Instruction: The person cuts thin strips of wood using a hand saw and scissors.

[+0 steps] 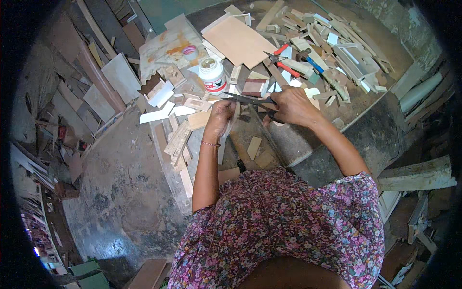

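Observation:
My right hand (293, 106) is closed round the dark handles of a pair of scissors (248, 100). Their blades point left, toward my left hand (220, 117), whose fingers are closed on a thin pale strip (236, 111). The blade tips lie just above the left fingertips; whether they touch the strip I cannot tell. Just beyond my left hand stands an open white glue jar (211, 76) with a red band. Small wooden pieces lie close to both hands, among them a short flat block (254, 148) nearer my body.
Red-handled pliers (287, 66) and a hammer (315, 63) with blue on its handle lie beyond my right hand. A flat tan board (236, 41) and a heap of wood offcuts (356, 45) cover the table's far side. A roll of tape (190, 52) sits behind the jar.

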A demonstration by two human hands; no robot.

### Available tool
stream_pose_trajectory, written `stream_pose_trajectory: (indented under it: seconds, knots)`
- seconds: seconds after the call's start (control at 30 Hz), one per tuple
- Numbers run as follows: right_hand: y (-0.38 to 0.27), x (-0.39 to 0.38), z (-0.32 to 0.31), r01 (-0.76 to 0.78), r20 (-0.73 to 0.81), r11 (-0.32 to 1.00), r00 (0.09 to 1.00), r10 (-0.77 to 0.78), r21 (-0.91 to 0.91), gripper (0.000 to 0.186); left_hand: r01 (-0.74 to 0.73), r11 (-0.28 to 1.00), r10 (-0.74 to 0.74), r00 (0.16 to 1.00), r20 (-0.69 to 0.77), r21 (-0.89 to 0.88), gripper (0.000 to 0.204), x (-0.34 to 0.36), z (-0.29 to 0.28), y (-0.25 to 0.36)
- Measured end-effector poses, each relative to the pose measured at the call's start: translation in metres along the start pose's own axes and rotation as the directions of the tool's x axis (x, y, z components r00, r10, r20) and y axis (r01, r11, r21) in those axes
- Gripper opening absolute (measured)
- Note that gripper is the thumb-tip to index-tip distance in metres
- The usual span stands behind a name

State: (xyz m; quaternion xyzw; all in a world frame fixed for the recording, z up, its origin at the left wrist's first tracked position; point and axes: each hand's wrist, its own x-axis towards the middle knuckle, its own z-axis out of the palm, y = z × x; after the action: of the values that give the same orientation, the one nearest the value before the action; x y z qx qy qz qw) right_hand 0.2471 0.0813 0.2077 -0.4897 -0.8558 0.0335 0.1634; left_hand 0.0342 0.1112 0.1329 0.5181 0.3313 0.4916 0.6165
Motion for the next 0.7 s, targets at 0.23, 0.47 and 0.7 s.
stream_pose_trajectory:
  seconds: [0.23, 0.47, 0.7]
  knots:
    - [-0.004, 0.001, -0.005, -0.021, 0.044, 0.996, 0.999, 0.018, 0.088, 0.032, -0.035, 0.996, 0.04, 0.997, 0.07, -0.077, 0.019, 0.002, -0.006, -0.007]
    - [0.009, 0.005, 0.004, 0.015, 0.058, 0.999, 0.998, -0.018, 0.048, 0.033, -0.011, 1.0, 0.013, 0.996, 0.086, -0.017, 0.023, 0.007, -0.011, -0.007]
    - [0.013, 0.008, 0.014, -0.013, 0.099, 0.997, 0.995, 0.005, 0.08, 0.028, -0.002, 0.999, 0.003, 1.0, 0.03, -0.036, 0.012, 0.003, -0.007, -0.002]
